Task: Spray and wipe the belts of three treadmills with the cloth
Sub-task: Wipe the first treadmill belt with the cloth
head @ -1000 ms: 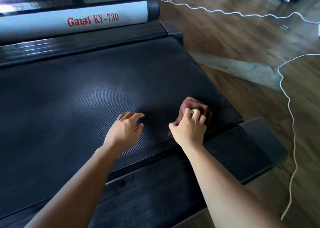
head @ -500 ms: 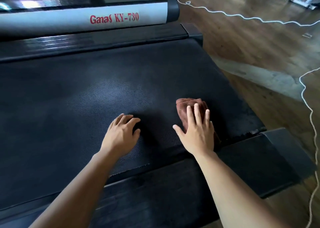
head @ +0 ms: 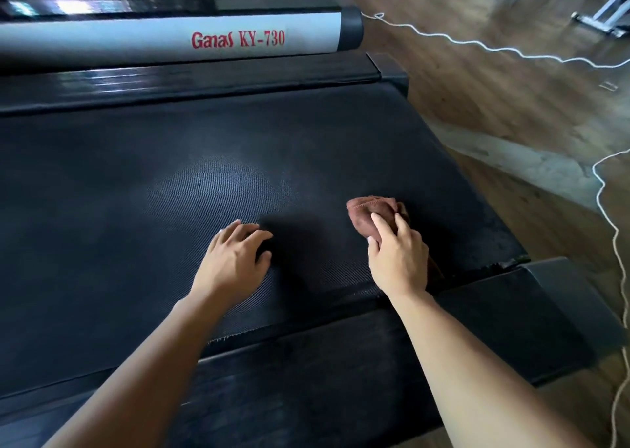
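A wide black textured treadmill belt (head: pixel 170 181) fills the left and middle of the view, with a pale sheen across its centre. Along its far side runs a glossy black side rail (head: pixel 191 83), and beyond that lies a grey cylindrical bar with a black end cap (head: pixel 170 40), printed in red with "Ganas KY-730".

The left hand (head: pixel 235 260) rests palm down on the belt near its closer edge, fingers loosely curled and slightly spread, gripping nothing. A dark shadow lies on the belt just right of it.

The right hand (head: pixel 399 260) presses down on a crumpled reddish-brown cloth (head: pixel 366 214), which sits on the belt near its right end. The fingers lie over the cloth's near part, and the thumb sits against its left side, so the hand is closed loosely on the cloth. The far part of the cloth shows beyond the fingertips.

Closer to the camera, a black matte side rail (head: pixel 341 362) passes under both forearms and ends in a dark grey end cap (head: pixel 559 297).

At the right, a thin white cord (head: pixel 477 43) snakes over the brown wooden floor (head: pixel 511 106), and grey metal equipment feet (head: pixel 600 14) stand in the far corner.
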Demonstrator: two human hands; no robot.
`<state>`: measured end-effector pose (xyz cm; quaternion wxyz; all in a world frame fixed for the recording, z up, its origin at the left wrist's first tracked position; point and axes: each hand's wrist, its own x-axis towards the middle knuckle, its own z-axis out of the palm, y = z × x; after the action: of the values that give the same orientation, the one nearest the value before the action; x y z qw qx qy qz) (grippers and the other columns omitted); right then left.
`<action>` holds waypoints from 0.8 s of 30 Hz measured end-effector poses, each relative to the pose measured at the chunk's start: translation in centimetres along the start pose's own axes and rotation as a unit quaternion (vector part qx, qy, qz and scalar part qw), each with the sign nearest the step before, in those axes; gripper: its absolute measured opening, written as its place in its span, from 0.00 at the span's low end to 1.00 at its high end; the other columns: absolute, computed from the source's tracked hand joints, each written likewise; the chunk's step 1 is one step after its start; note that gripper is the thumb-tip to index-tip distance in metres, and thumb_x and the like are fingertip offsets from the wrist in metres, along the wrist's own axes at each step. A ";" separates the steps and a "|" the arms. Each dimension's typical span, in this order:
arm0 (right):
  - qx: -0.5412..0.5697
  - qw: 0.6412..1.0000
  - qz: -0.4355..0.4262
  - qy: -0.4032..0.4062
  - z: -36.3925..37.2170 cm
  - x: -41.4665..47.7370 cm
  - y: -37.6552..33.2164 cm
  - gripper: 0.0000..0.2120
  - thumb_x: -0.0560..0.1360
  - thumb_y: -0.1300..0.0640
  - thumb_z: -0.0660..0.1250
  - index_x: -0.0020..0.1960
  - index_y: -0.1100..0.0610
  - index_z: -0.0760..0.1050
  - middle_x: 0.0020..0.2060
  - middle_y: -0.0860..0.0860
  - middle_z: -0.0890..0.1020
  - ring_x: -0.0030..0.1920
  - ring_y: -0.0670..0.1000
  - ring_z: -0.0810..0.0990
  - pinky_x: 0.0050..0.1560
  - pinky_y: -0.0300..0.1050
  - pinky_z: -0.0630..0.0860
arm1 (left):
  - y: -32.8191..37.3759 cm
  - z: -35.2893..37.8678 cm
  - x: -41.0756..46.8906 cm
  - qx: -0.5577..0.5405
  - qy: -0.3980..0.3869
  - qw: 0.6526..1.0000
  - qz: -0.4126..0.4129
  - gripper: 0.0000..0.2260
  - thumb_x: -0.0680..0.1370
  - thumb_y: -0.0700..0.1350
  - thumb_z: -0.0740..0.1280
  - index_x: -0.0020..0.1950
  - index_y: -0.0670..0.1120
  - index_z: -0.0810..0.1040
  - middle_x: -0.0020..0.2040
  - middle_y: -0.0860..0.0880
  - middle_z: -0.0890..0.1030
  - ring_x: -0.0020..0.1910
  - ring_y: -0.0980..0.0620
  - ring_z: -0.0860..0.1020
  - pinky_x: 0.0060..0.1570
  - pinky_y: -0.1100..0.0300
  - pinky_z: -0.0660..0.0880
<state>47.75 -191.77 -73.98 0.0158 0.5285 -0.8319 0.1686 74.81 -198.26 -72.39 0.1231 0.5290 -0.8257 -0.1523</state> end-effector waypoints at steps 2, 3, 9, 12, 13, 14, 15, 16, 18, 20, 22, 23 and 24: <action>0.001 1.000 -0.011 0.000 -0.4 0.0 -0.2 0.21 0.74 0.54 0.71 0.67 0.48 0.76 0.65 0.57 0.77 0.54 0.64 0.78 0.51 0.60 0.75 | -0.6 -0.3 -0.2 -0.002 0.008 1.000 0.002 0.20 0.76 0.53 0.62 0.65 0.48 0.80 0.65 0.46 0.79 0.71 0.40 0.71 0.72 0.45 0.65; 0.002 1.000 -0.019 0.000 -0.5 0.1 -0.3 0.21 0.74 0.54 0.71 0.67 0.48 0.76 0.64 0.56 0.77 0.53 0.64 0.78 0.50 0.60 0.75 | -0.9 -0.5 -0.3 -0.005 0.011 1.000 0.003 0.19 0.77 0.52 0.62 0.65 0.48 0.80 0.65 0.46 0.79 0.70 0.40 0.71 0.72 0.45 0.66; 0.043 0.996 -0.077 -0.032 -0.7 0.3 -2.6 0.21 0.77 0.53 0.68 0.70 0.50 0.73 0.67 0.54 0.76 0.58 0.63 0.77 0.54 0.59 0.75 | -3.2 -1.9 -1.3 -0.018 0.013 1.000 -0.020 0.16 0.80 0.47 0.68 0.68 0.49 0.79 0.68 0.47 0.77 0.73 0.43 0.67 0.74 0.51 0.62; 0.087 0.990 -0.092 -0.056 -0.1 0.1 -5.8 0.21 0.78 0.53 0.67 0.71 0.50 0.72 0.69 0.53 0.73 0.62 0.61 0.75 0.60 0.60 0.73 | -4.9 -3.0 -2.3 -0.022 0.011 0.999 -0.036 0.16 0.80 0.47 0.67 0.68 0.49 0.78 0.68 0.48 0.76 0.72 0.44 0.67 0.73 0.52 0.64; 0.103 0.988 -0.097 -0.065 0.1 0.0 -7.1 0.21 0.79 0.52 0.66 0.72 0.49 0.71 0.70 0.53 0.72 0.63 0.61 0.74 0.62 0.60 0.72 | -5.7 -3.5 -2.7 -0.023 0.013 0.999 -0.041 0.16 0.80 0.47 0.68 0.68 0.50 0.78 0.67 0.48 0.76 0.72 0.44 0.67 0.72 0.52 0.64; 0.118 0.985 -0.105 -0.074 0.3 0.0 -8.3 0.21 0.79 0.52 0.66 0.72 0.49 0.71 0.71 0.52 0.72 0.64 0.60 0.74 0.63 0.59 0.71 | -6.5 -4.0 -3.2 -0.024 0.015 0.998 -0.048 0.16 0.80 0.47 0.68 0.68 0.49 0.79 0.67 0.48 0.77 0.72 0.44 0.68 0.72 0.52 0.65; 0.131 0.981 -0.114 -0.081 0.5 -0.1 -9.6 0.21 0.80 0.52 0.65 0.72 0.49 0.71 0.72 0.51 0.71 0.65 0.59 0.73 0.64 0.58 0.71 | -7.3 -4.5 -3.7 -0.023 0.016 0.998 -0.054 0.16 0.80 0.47 0.68 0.68 0.49 0.79 0.67 0.48 0.77 0.72 0.44 0.68 0.72 0.51 0.65; 0.143 0.978 -0.123 -0.088 0.7 -0.2 -10.9 0.21 0.80 0.52 0.65 0.73 0.49 0.70 0.72 0.51 0.71 0.65 0.59 0.73 0.65 0.57 0.70 | -8.2 -5.1 -4.2 -0.021 0.017 0.998 -0.060 0.16 0.80 0.47 0.68 0.68 0.49 0.79 0.66 0.48 0.77 0.71 0.44 0.68 0.72 0.51 0.66; 0.162 0.972 -0.144 -0.097 1.1 -0.5 -13.5 0.21 0.80 0.52 0.65 0.73 0.49 0.70 0.72 0.51 0.70 0.66 0.58 0.73 0.65 0.56 0.70 | -10.0 -6.4 -5.2 -0.017 0.018 0.997 -0.077 0.16 0.80 0.47 0.68 0.68 0.50 0.78 0.66 0.48 0.77 0.71 0.44 0.68 0.71 0.50 0.67; 0.173 0.965 -0.165 -0.107 1.5 -0.9 -16.4 0.21 0.80 0.52 0.65 0.73 0.49 0.70 0.72 0.51 0.70 0.66 0.59 0.73 0.66 0.57 0.70 | -11.8 -7.6 -6.4 -0.019 0.023 0.995 -0.098 0.16 0.79 0.47 0.68 0.67 0.50 0.79 0.66 0.48 0.77 0.71 0.43 0.69 0.71 0.50 0.67; 0.182 0.959 -0.185 -0.118 2.0 -1.4 -19.4 0.21 0.79 0.52 0.65 0.72 0.49 0.70 0.73 0.51 0.70 0.66 0.59 0.72 0.66 0.58 0.70 | -13.6 -8.9 -7.6 -0.018 0.027 0.992 -0.124 0.16 0.80 0.47 0.68 0.68 0.50 0.78 0.66 0.48 0.77 0.70 0.44 0.69 0.71 0.52 0.66; 0.186 0.955 -0.194 -0.123 2.2 -1.8 -20.9 0.21 0.79 0.52 0.65 0.72 0.49 0.70 0.73 0.51 0.70 0.66 0.59 0.72 0.65 0.58 0.70 | -14.5 -9.5 -8.3 -0.018 0.028 0.990 -0.138 0.16 0.80 0.47 0.67 0.68 0.50 0.78 0.67 0.49 0.76 0.70 0.44 0.69 0.70 0.52 0.66; 0.190 0.952 -0.205 -0.127 2.5 -2.2 -22.4 0.21 0.79 0.52 0.65 0.72 0.49 0.70 0.73 0.51 0.70 0.66 0.59 0.72 0.65 0.58 0.70 | -15.4 -10.1 -9.0 -0.017 0.029 0.988 -0.152 0.16 0.80 0.47 0.67 0.68 0.51 0.77 0.67 0.49 0.76 0.70 0.44 0.69 0.69 0.53 0.66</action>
<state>68.92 -199.22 -70.85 -0.1564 0.6979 -0.6534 0.2480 95.07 -197.36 -69.31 0.1318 0.6504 -0.7290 -0.1678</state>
